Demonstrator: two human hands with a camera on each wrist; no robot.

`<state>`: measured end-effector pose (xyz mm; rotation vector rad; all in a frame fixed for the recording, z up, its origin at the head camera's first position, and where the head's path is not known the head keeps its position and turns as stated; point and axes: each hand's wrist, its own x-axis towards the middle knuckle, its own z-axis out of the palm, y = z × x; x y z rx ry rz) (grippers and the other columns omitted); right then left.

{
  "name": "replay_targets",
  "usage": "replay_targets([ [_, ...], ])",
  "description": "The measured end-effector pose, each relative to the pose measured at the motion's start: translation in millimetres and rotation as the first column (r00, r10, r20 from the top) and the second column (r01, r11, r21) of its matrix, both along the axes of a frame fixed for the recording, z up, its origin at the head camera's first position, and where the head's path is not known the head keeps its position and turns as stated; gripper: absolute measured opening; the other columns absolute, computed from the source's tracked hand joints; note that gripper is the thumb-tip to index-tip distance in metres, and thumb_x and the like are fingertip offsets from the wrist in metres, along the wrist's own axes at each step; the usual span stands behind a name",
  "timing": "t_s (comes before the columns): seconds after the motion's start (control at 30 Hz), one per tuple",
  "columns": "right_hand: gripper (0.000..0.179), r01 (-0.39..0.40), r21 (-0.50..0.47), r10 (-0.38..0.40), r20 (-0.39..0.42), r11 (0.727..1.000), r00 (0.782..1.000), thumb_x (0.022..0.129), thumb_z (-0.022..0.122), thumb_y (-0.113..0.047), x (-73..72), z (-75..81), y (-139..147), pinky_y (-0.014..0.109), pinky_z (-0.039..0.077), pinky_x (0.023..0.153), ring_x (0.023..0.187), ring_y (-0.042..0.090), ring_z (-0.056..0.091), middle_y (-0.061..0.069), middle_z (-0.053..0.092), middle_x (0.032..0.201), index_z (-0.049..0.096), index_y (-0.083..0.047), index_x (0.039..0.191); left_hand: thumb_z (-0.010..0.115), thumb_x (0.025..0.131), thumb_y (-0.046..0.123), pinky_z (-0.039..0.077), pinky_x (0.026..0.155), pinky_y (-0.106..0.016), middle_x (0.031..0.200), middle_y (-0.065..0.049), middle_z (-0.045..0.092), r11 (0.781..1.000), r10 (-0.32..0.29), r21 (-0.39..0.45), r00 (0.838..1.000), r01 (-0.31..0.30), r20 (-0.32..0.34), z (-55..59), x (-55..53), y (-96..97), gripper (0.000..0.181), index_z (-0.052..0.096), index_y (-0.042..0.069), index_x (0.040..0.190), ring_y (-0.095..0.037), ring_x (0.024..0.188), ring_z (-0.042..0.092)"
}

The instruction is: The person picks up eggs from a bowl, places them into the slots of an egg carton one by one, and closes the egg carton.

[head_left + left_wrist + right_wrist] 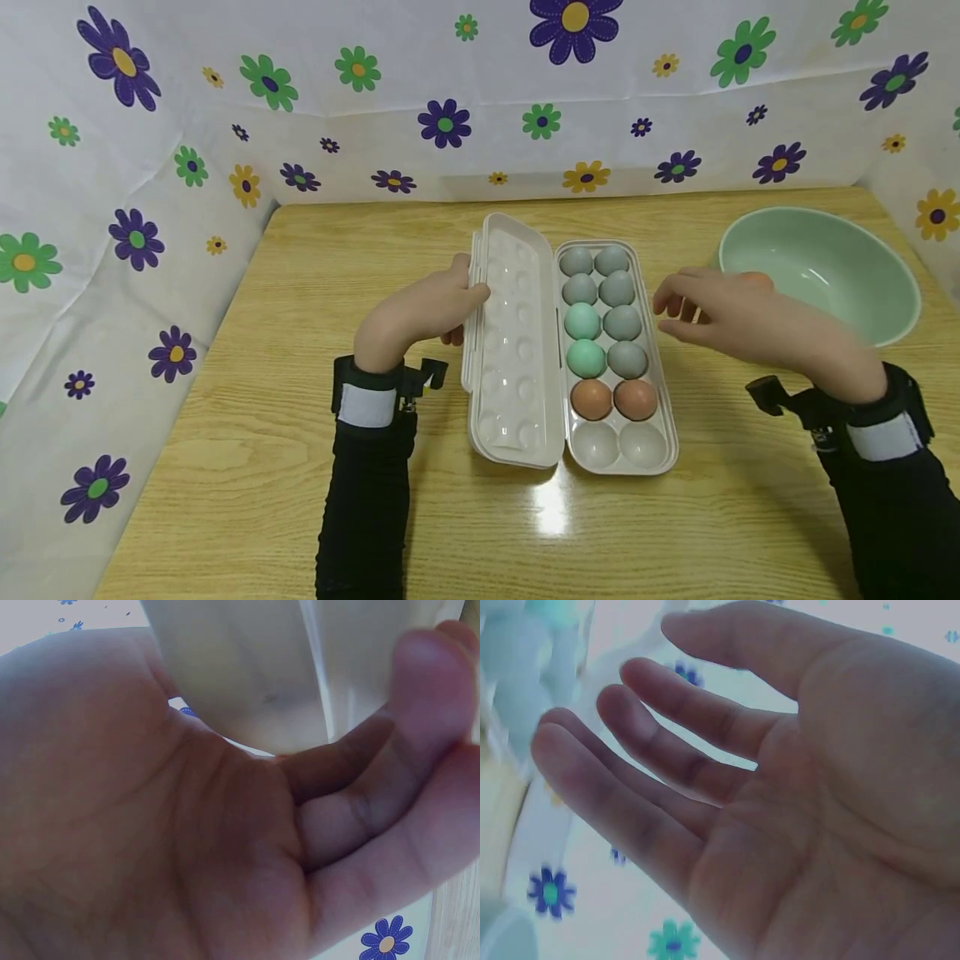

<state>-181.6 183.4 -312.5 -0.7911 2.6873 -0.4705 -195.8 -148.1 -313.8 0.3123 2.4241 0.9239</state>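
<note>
In the head view a white plastic egg carton (667, 442) lies open on the table. Its base holds several grey eggs (622, 323), two mint-green eggs (587, 358) and two brown eggs (592, 399); the two nearest cups show bare plastic. My left hand (427, 304) grips the raised lid (510, 350) by its left edge, thumb over the rim and fingers behind it. To the carton's right, my right hand (731, 317) hovers with fingers loosely bent and nothing in them. Its empty palm faces the right wrist camera.
A pale green bowl (862, 292) stands at the back right, partly behind the right hand. A brown egg (757, 280) shows inside it, half hidden by that hand. Flower-patterned cloth (450, 75) rises behind and beside the wooden table (262, 400).
</note>
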Motion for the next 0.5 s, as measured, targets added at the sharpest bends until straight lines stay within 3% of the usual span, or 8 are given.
replay_targets([
  [0.2,0.025,0.129,-0.006,-0.129,-0.026,0.992,0.991,0.094,0.057,-0.026,-18.8,4.4,30.1,0.046,0.049,0.081,0.094,0.024,0.06,0.008,0.064,0.101,0.059,-0.008,0.111,0.031,0.097,0.025,0.042,0.05,-0.028,0.068,-0.009,0.051,1.0,0.004,0.016,1.0,-0.004,0.007,-0.3,0.8,-1.2,0.043,0.026,-0.002,0.13,-0.022,0.051,0.049],
  [0.47,0.034,0.245,-0.054,-0.249,-0.083,0.968,0.965,0.096,0.051,-0.034,-37.3,2.1,65.8,0.052,0.047,0.082,0.095,0.032,0.059,0.017,0.063,0.106,0.058,-0.005,0.113,0.031,0.097,0.025,0.041,0.049,-0.027,0.068,-0.009,0.05,1.0,0.01,0.018,1.0,-0.01,0.006,0.7,0.8,-0.7,0.042,0.027,-0.002,0.129,-0.021,0.051,0.048],
  [0.5,0.034,0.255,-0.069,-0.261,-0.094,0.964,0.961,0.096,0.051,-0.033,-40.0,0.6,71.6,0.048,0.048,0.081,0.094,0.032,0.059,0.018,0.063,0.106,0.058,-0.005,0.114,0.031,0.097,0.024,0.042,0.049,-0.027,0.068,-0.009,0.05,1.0,0.01,0.018,1.0,-0.01,0.005,0.8,0.9,-0.7,0.042,0.027,-0.002,0.129,-0.021,0.052,0.048],
])
